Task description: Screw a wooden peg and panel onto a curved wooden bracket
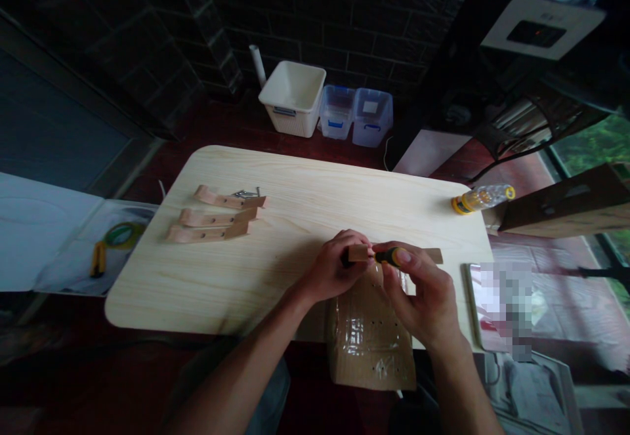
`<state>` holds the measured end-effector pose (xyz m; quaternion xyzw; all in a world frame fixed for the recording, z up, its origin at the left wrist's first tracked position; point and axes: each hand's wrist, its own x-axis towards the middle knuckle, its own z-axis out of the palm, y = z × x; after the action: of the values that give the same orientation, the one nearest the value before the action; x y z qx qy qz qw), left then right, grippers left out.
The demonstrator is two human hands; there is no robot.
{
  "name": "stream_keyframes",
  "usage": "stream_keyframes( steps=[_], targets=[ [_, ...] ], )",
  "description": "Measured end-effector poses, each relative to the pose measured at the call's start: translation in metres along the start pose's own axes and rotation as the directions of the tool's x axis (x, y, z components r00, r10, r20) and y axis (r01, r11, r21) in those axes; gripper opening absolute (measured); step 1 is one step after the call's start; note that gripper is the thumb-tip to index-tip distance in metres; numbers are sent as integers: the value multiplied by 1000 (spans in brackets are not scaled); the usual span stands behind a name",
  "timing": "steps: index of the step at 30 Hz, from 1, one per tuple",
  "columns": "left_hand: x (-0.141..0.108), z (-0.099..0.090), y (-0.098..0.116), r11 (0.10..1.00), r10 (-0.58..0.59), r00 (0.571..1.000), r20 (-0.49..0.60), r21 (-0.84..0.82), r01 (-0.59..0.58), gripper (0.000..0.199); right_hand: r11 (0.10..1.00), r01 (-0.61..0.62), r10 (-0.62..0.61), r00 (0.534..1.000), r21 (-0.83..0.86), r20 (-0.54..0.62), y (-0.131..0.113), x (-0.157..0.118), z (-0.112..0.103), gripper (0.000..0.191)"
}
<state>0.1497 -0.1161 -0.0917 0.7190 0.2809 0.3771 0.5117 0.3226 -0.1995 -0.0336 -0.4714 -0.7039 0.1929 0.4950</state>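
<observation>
My left hand (339, 261) is closed on a wooden piece (358, 253) at the front right of the table. A screwdriver (388, 256) with a yellow and black handle is in my right hand (423, 290), its tip pointing left at the wooden piece. Wood also shows to the right, behind my right fingers. Below my hands, taped cardboard (371, 336) with small holes hangs over the table's front edge. Three curved wooden pieces (221, 217) lie at the table's left, with several screws (246, 193) by the farthest one.
On the light wooden table (315, 192), a clear bottle-shaped container (482, 197) with yellow ends lies at the right. A white bin (295, 94) and two clear boxes (354, 113) stand on the floor behind. Yellow-handled pliers or a similar tool (98, 259) lie at the left.
</observation>
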Motion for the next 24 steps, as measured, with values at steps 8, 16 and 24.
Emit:
stream_keyframes(
  steps=[8,16,24],
  targets=[
    [0,1,-3,1000,26,1000,-9,-2,-26,9,999,-43,43,999,24,-7,2,0,1,77],
    [0,1,2,1000,0,1000,-8,-5,0,12,997,-62,62,998,48,5,-4,0,-2,74],
    [-1,0,2,1000,11,1000,-23,14,-11,11,989,0,-4,1000,-147,-25,-6,4,-4,73]
  ],
)
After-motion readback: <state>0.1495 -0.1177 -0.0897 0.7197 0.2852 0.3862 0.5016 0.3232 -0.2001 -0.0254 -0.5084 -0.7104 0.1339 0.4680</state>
